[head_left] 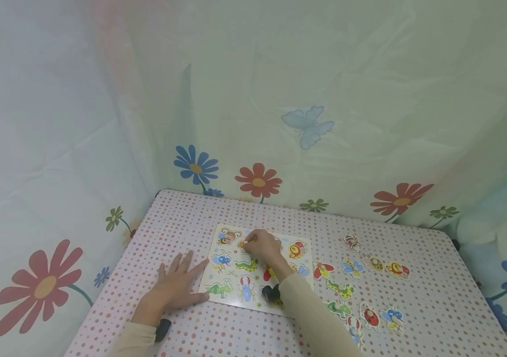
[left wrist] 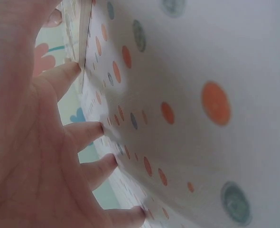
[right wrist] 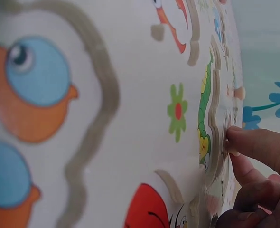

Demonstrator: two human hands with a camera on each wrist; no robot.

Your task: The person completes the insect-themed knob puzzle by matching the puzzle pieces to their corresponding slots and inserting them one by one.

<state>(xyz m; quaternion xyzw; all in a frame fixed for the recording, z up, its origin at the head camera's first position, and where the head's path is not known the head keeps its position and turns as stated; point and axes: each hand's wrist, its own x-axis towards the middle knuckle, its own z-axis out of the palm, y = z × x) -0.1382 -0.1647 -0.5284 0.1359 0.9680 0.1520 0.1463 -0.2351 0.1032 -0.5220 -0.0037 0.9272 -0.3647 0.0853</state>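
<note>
A flat insect puzzle board (head_left: 231, 271) with pictures in cut-out shapes lies on the dotted table. My left hand (head_left: 175, 287) is spread at its left side, fingertips on the tabletop and thumb at the board's edge. Over the board's upper middle, my right hand (head_left: 263, 247) has thumb and index finger drawn together, pinching at an orange-striped insect puzzle piece (head_left: 242, 244). In the right wrist view the index finger (right wrist: 254, 142) reaches down to the board surface, just beyond the green caterpillar picture (right wrist: 205, 114); the hand hides most of the piece.
Several loose insect pieces lie right of the board, among them a red-winged fly (head_left: 322, 270), a caterpillar (head_left: 340, 289), a ladybird (head_left: 369, 316) and a blue-winged insect (head_left: 353, 268). A flower-printed curtain (head_left: 235, 124) stands behind the table's far edge.
</note>
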